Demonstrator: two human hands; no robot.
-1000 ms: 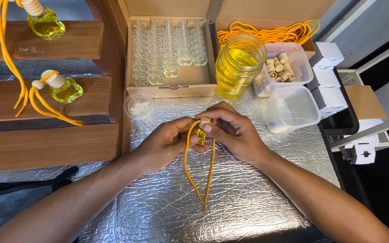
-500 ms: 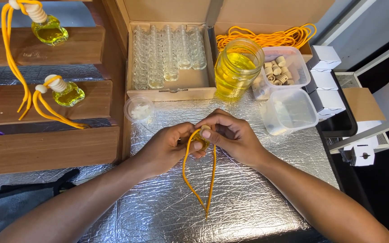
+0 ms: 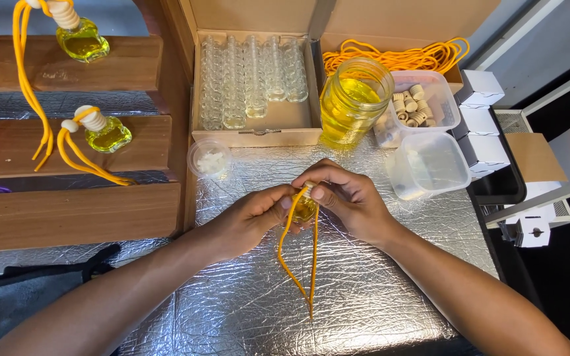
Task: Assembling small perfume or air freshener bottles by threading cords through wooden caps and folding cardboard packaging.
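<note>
My left hand (image 3: pixel 249 217) and my right hand (image 3: pixel 344 198) meet over the silver foil surface (image 3: pixel 364 290). Between their fingertips sits a small glass bottle of yellow liquid (image 3: pixel 303 209), mostly hidden by fingers. A yellow cord (image 3: pixel 296 264) loops from the bottle down toward me. My right thumb and forefinger pinch the cord at the bottle's top; my left fingers hold the bottle's side.
A jar of yellow liquid (image 3: pixel 354 99) stands behind my hands. A cardboard box of empty glass bottles (image 3: pixel 252 72), a tub of wooden caps (image 3: pixel 417 105), an empty tub (image 3: pixel 430 165), and a small round cup (image 3: pixel 210 158) are near. Finished corded bottles (image 3: pixel 103 132) rest on wooden shelves left.
My hands have stayed together on the bottle and shifted slightly toward me. The fingers have adjusted on the cord; the loop hangs the same way.
</note>
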